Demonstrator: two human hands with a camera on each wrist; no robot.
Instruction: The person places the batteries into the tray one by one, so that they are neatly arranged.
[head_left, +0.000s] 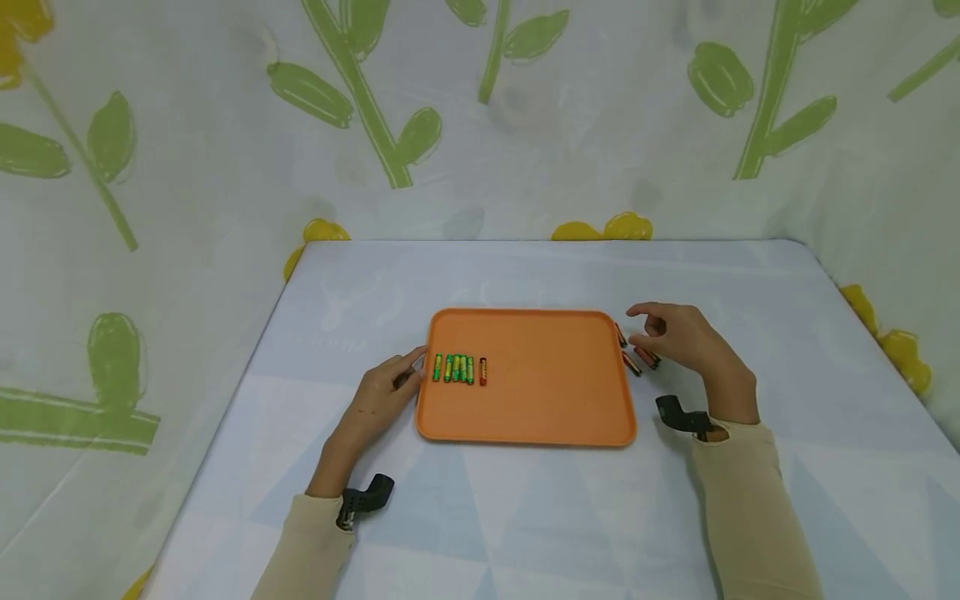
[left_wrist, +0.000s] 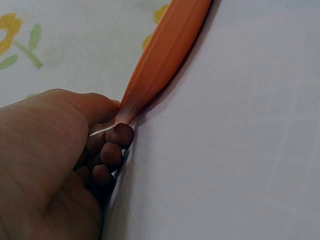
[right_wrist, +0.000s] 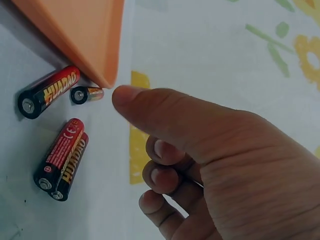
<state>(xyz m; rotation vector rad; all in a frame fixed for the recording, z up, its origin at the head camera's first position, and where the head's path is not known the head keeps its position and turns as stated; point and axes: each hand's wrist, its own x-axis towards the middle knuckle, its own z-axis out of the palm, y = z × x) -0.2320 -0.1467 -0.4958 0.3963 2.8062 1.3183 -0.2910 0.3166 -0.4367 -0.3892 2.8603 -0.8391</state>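
An orange tray (head_left: 555,375) lies on the table, and my left hand (head_left: 382,396) pinches its left rim between thumb and fingers, as the left wrist view shows. On the tray's left part stands a row of several green batteries (head_left: 453,368), with one red-and-black battery (head_left: 483,372) to their right. My right hand (head_left: 678,337) hovers beside the tray's right edge, thumb and index finger apart, holding nothing. Beneath and beside it lie loose red-and-black batteries: a single battery (right_wrist: 49,92), another battery (right_wrist: 86,95) near the tray's corner, and a pair of batteries (right_wrist: 61,160) side by side.
The table (head_left: 517,517) has a pale cloth with blue triangles. Behind it hangs a white curtain (head_left: 525,167) with green leaves and yellow flowers. A black wrist camera (head_left: 367,496) sits on the left wrist, and a second wrist camera (head_left: 682,417) on the right.
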